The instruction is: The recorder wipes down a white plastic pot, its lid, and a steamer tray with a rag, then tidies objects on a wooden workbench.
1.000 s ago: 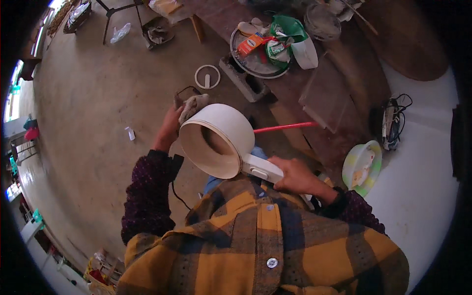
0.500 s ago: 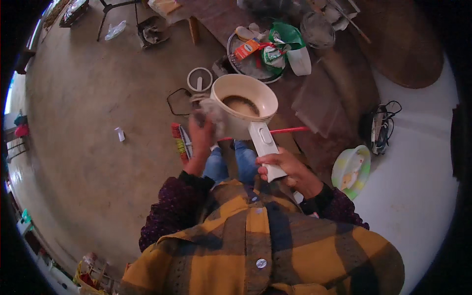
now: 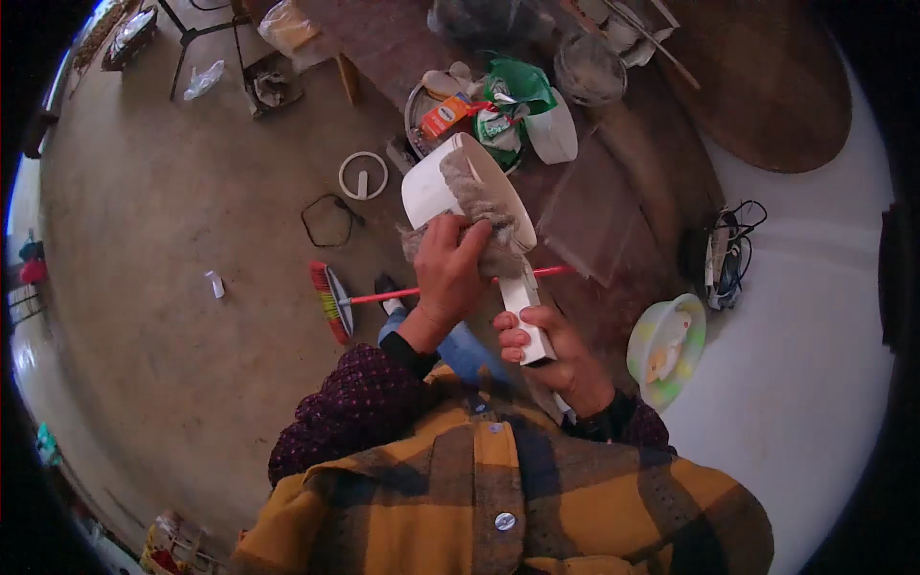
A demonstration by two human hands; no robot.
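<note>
Head: left hand (image 3: 448,276) clutches cloth (image 3: 466,186), right (image 3: 563,356) clasps handle (image 3: 518,293).

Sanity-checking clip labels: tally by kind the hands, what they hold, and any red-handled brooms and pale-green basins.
Hands (left hand, right hand): 2
White pot: 1
Grey-brown cloth: 1
Red-handled broom: 1
Pale-green basin: 1
Total: 6

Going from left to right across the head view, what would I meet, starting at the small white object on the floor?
Small white object, broom head, left hand, right hand, pale green basin, cord bundle.
</note>
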